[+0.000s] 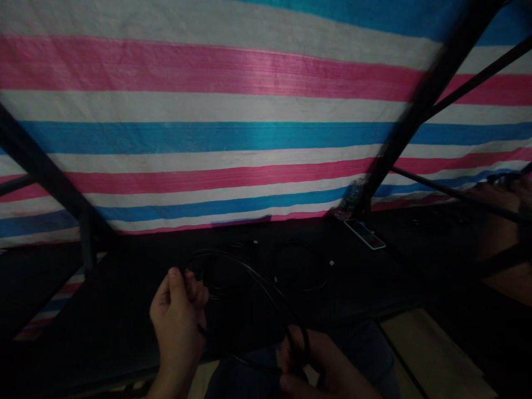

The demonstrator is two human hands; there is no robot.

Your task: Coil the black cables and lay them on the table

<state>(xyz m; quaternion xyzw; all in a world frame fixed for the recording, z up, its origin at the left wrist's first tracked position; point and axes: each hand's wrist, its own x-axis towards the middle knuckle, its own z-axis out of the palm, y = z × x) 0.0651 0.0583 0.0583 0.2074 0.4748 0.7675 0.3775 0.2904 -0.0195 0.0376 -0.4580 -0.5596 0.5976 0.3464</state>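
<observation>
A black cable (253,270) arcs between my two hands above the dark bench. My left hand (177,313) is closed around one part of it, thumb pressed on top. Lower down and to the right, my right hand (310,360) grips looped strands of the same cable near my lap. Behind them, a coiled cable (216,296) lies on the bench, partly crossed by the held strands. Another coiled cable (307,290) with small light plugs rests to its right. Dim light hides where the cable ends.
A phone (364,234) lies on the black bench (124,288) beside a clear plastic bottle (351,199). Dark metal bars (415,111) slant up on both sides. A striped sheet (233,136) hangs behind. At the right edge another person's arm (505,233) shows.
</observation>
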